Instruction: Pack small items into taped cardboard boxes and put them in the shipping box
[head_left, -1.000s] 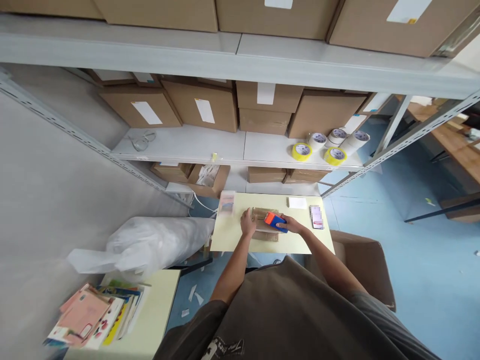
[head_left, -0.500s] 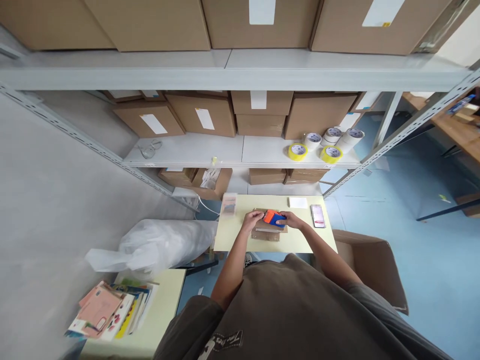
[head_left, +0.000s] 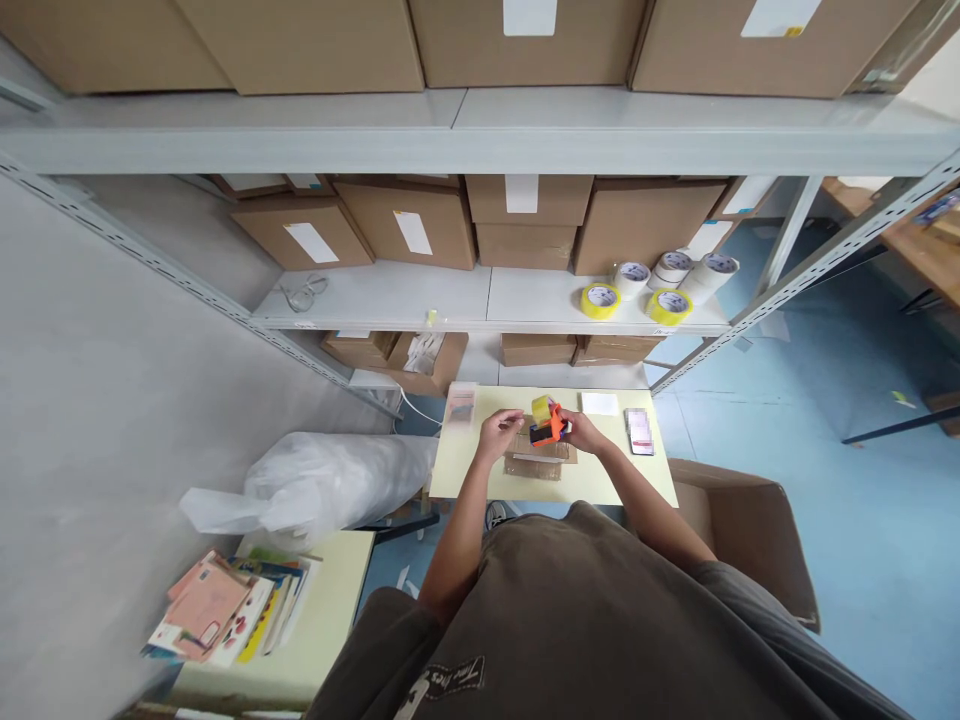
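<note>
My right hand (head_left: 583,430) grips an orange and dark-coloured tape dispenser (head_left: 553,430) above the table. A roll of yellowish tape (head_left: 541,408) shows at its upper left. Just left of the dispenser is my left hand (head_left: 498,436), its fingertips drawn together and pointing toward the tool; whatever is between them is too small to make out. Under both hands a small brown cardboard box (head_left: 534,468) lies on the pale yellow table (head_left: 469,470), partly covered by the dispenser.
A phone (head_left: 640,431) and white paper (head_left: 599,403) lie on the right of the table. Yellow tape rolls (head_left: 601,301) stand on the shelf (head_left: 420,290) ahead. An open carton (head_left: 750,530) is at right, a plastic-wrapped bundle (head_left: 322,480) at left.
The dispenser has been turned over in my right hand, so its yellowish tape roll now shows. My left hand has drawn slightly left, away from it.
</note>
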